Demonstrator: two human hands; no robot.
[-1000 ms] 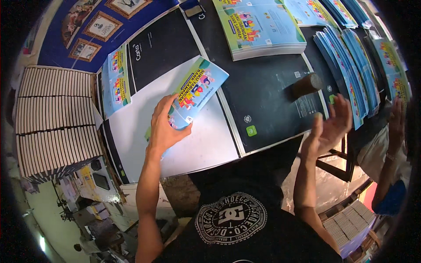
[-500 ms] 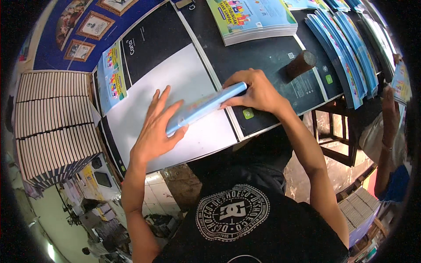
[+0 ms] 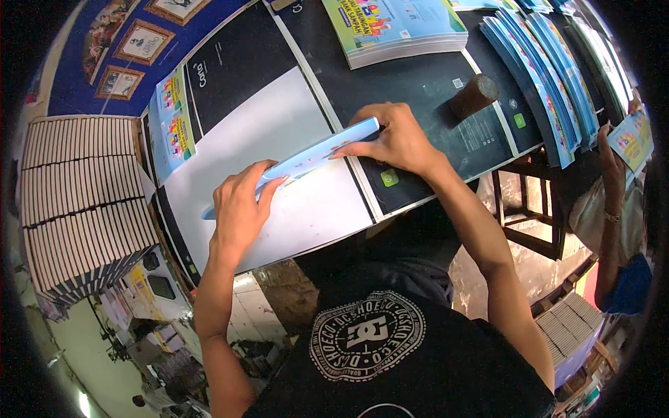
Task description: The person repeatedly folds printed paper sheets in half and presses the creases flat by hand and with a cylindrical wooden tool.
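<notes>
One slim blue booklet (image 3: 306, 155), tilted up on edge over the white sheet (image 3: 320, 212), back from the desk's (image 3: 411, 83) near edge. Probably light, bendy, slick-ish; I'd pinch near both ends. Left hand (image 3: 240, 202) is half-closed on it, right hand (image 3: 401, 139) pinches the right end, elbows out. Can't tell if it's touching the sheet.

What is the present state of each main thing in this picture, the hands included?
Blue booklet: held slantwise, narrow edge up; open or closed unclear.
Left hand: closed on its near end.
Right hand: pinching its far end.
White sheet: lying flat.
Brown cylinder: resting untouched.
Large printed stack: flat, unheld.
Booklets at right: overlapping in rows.
Books at left: packed in rows.
Co-worker's hand: holding a printed booklet.
</notes>
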